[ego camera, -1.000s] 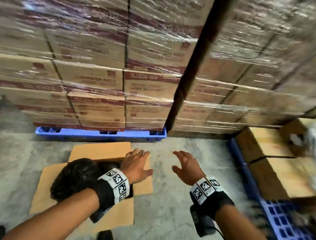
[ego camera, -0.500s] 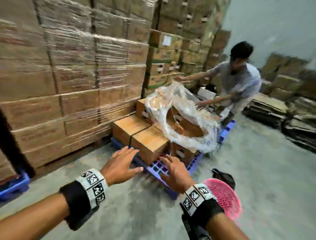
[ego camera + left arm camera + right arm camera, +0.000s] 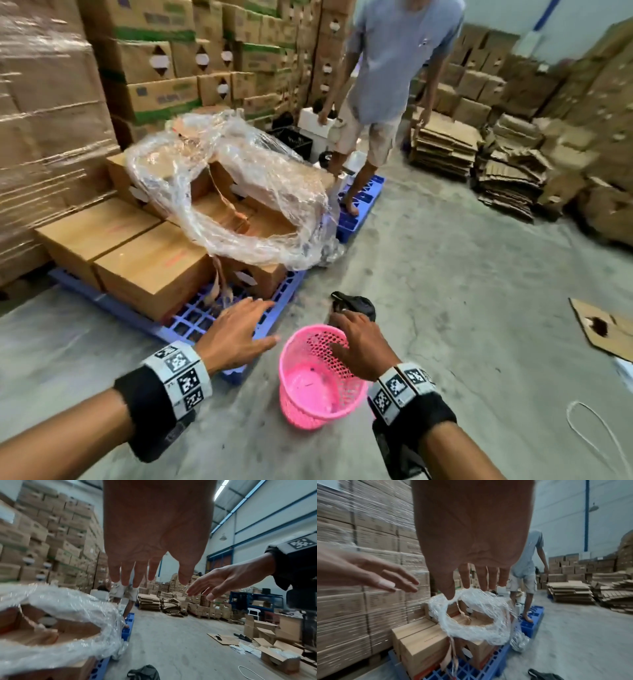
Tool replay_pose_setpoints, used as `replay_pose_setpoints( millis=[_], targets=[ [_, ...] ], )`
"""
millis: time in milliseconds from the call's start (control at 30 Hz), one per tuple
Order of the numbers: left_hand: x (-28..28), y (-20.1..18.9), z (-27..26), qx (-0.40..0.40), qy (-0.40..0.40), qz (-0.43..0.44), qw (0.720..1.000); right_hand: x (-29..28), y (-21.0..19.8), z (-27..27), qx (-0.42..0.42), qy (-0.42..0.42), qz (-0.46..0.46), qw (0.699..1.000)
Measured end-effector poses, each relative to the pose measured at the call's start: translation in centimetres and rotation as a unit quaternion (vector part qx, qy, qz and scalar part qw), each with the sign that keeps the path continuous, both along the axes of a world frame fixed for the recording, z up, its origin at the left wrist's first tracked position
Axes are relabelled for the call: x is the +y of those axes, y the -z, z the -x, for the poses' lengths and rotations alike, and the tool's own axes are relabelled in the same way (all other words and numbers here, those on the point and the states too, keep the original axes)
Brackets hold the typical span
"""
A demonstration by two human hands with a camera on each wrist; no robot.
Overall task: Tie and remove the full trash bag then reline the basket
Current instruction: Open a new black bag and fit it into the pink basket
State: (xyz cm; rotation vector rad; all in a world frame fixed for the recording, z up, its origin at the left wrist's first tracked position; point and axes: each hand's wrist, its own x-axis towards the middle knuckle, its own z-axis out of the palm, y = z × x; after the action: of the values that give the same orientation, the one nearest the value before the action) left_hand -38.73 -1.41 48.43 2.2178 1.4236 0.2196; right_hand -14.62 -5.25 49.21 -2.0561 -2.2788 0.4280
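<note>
A pink mesh basket (image 3: 317, 380) stands unlined on the concrete floor in the head view, with a few bits of debris on its bottom. Just beyond it lies a crumpled black bag (image 3: 356, 303), also visible on the floor as the black bag (image 3: 144, 673) and the black bag (image 3: 542, 675). My right hand (image 3: 359, 337) hovers over the basket's far right rim, fingers straight, holding nothing. My left hand (image 3: 239, 329) is out flat to the left of the basket, above the pallet corner, empty.
A blue pallet (image 3: 274, 301) with cardboard boxes and a heap of clear stretch wrap (image 3: 239, 192) lies left of the basket. A person (image 3: 387, 78) stands on its far end. Wrapped box stacks (image 3: 51, 120) rise at left; flattened cardboard (image 3: 445, 147) lies at right.
My view has swung right, from the tied black bag on cardboard to the pallet and the pink basket. Both empty hands came with it and now hover near the basket.
</note>
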Motion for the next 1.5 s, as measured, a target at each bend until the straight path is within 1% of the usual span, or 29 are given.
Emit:
replay_pose_setpoints(
  millis=[133, 200, 300, 367, 467, 533, 600, 667, 700, 733, 767, 800, 866, 933, 966, 1033, 1066, 1133, 1200, 1266, 1333, 1366, 1400, 1466, 1500],
  targets=[
    [4.3, 1.9, -7.2, 0.017, -0.022, 0.053, 0.998, 5.6, 1.7, -7.9, 0.001, -0.001, 0.066, 0.998],
    [5.8, 2.9, -9.4, 0.027, -0.038, 0.079, 0.996, 8.1, 2.6, -10.8, 0.001, -0.008, 0.082, 0.997],
    [8.0, 5.3, -13.2, 0.016, -0.104, 0.138, 0.985, 13.3, 5.0, -15.4, 0.006, -0.054, 0.110, 0.992],
    [8.8, 6.9, -15.6, 0.010, -0.143, 0.160, 0.977, 16.5, 6.7, -18.0, -0.007, -0.085, 0.129, 0.988],
    [9.8, 10.1, -20.8, -0.009, -0.215, 0.170, 0.962, 22.1, 11.1, -22.9, -0.046, -0.154, 0.181, 0.970],
    [10.3, 12.2, -24.8, -0.017, -0.256, 0.179, 0.950, 25.6, 14.2, -25.6, -0.057, -0.196, 0.194, 0.959],
    [11.3, 15.5, -29.5, -0.014, -0.311, 0.188, 0.932, 29.7, 17.9, -28.2, -0.067, -0.258, 0.199, 0.943],
    [12.3, 19.2, -34.1, -0.020, -0.374, 0.203, 0.905, 33.3, 22.2, -31.0, -0.081, -0.303, 0.210, 0.926],
    [12.8, 20.5, -35.2, -0.016, -0.392, 0.206, 0.897, 34.7, 23.7, -32.0, -0.085, -0.316, 0.205, 0.922],
    [13.2, 23.1, -37.6, -0.012, -0.411, 0.226, 0.883, 35.8, 26.4, -34.0, -0.090, -0.334, 0.216, 0.913],
    [13.5, 24.8, -39.1, -0.005, -0.427, 0.241, 0.872, 36.7, 28.3, -35.5, -0.088, -0.345, 0.213, 0.910],
    [13.8, 27.0, -40.7, 0.003, -0.434, 0.252, 0.865, 37.4, 30.7, -36.9, -0.080, -0.352, 0.218, 0.907],
    [13.8, 30.2, -43.0, 0.014, -0.431, 0.267, 0.862, 38.2, 34.0, -38.9, -0.075, -0.356, 0.220, 0.905],
    [13.9, 34.5, -45.0, 0.027, -0.422, 0.266, 0.866, 39.0, 38.7, -40.7, -0.104, -0.367, 0.225, 0.896],
    [13.9, 37.1, -45.9, 0.032, -0.419, 0.259, 0.870, 39.3, 41.9, -41.4, -0.120, -0.374, 0.234, 0.889],
    [13.9, 41.1, -46.6, 0.053, -0.405, 0.246, 0.879, 39.7, 47.6, -42.2, -0.151, -0.379, 0.233, 0.883],
    [13.6, 43.8, -47.1, 0.064, -0.398, 0.236, 0.884, 39.6, 51.2, -42.6, -0.169, -0.385, 0.230, 0.877],
    [13.0, 47.2, -47.9, 0.091, -0.384, 0.228, 0.890, 39.7, 57.1, -43.3, -0.216, -0.398, 0.228, 0.862],
    [12.6, 49.3, -48.1, 0.122, -0.350, 0.191, 0.909, 40.0, 61.7, -43.6, -0.261, -0.416, 0.226, 0.841],
    [12.5, 50.8, -48.2, 0.147, -0.334, 0.139, 0.921, 40.1, 66.7, -43.9, -0.295, -0.445, 0.217, 0.817],
    [12.6, 51.6, -48.3, 0.144, -0.343, 0.120, 0.920, 40.6, 70.7, -43.8, -0.321, -0.475, 0.189, 0.797],
    [12.6, 52.0, -48.4, 0.146, -0.350, 0.121, 0.918, 40.8, 72.2, -43.7, -0.326, -0.480, 0.177, 0.795],
    [12.5, 52.5, -48.6, 0.159, -0.353, 0.117, 0.914, 41.0, 73.5, -43.5, -0.319, -0.485, 0.159, 0.799],
    [12.3, 53.3, -48.6, 0.176, -0.356, 0.099, 0.913, 41.6, 75.3, -43.0, -0.290, -0.489, 0.130, 0.812],
    [12.3, 53.3, -48.5, 0.177, -0.360, 0.093, 0.911, 42.0, 75.6, -42.4, -0.262, -0.487, 0.123, 0.824]
  ],
)
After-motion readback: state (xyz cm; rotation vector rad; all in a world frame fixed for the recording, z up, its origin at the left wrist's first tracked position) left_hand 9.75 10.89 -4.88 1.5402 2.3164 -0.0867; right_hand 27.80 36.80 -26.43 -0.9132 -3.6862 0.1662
